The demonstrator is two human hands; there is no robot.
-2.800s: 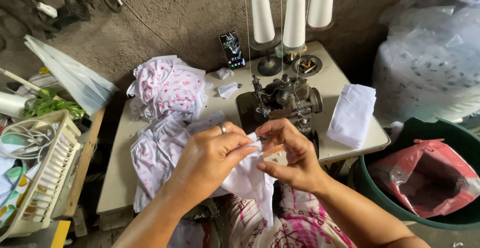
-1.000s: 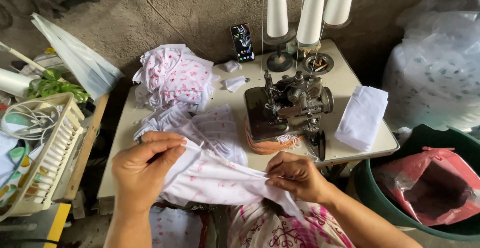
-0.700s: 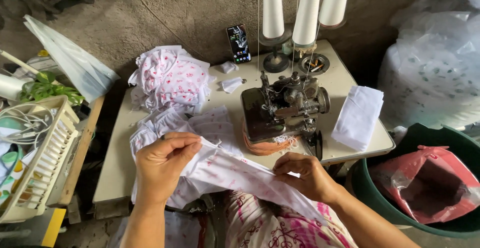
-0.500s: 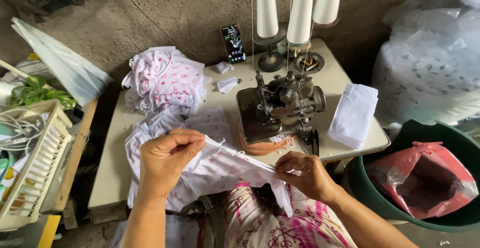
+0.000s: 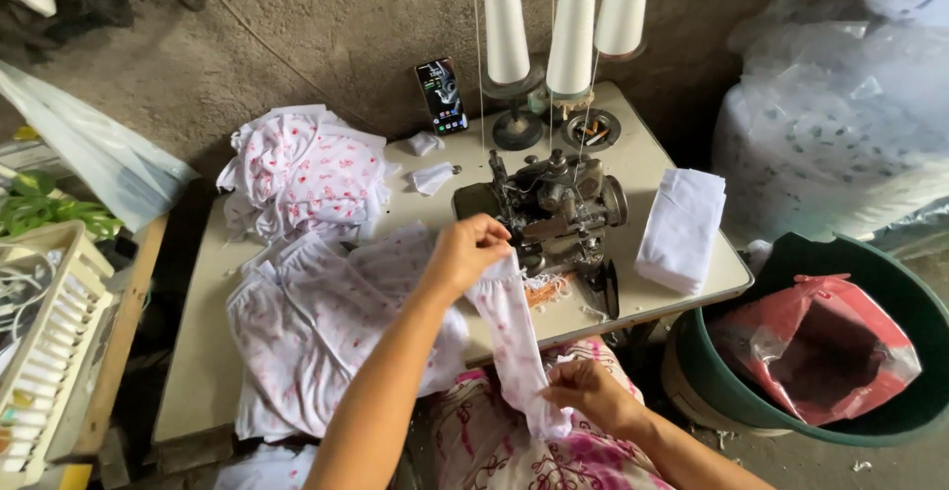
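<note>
Fingers [image 5: 491, 241] of the left hand [image 5: 465, 253] are pinched on the strip's [image 5: 514, 337] upper end beside the machine [image 5: 554, 208], the right hand [image 5: 583, 396] grips its lower end above the lap, nothing is yet fed in, and sewn pieces [image 5: 306, 169] are piled on the tabletop [image 5: 643, 154].

The sewing machine [image 5: 554, 208] blocks the bench [image 5: 203, 352] at centre. At three o'clock of it a folded white stack [image 5: 682, 228] fills the edge. At twelve o'clock three thread cones [image 5: 571, 20] stand, threads dropping. Nine o'clock is heaped with printed cloth [image 5: 306, 169]. Bare bench shows between machine and stack.
</note>
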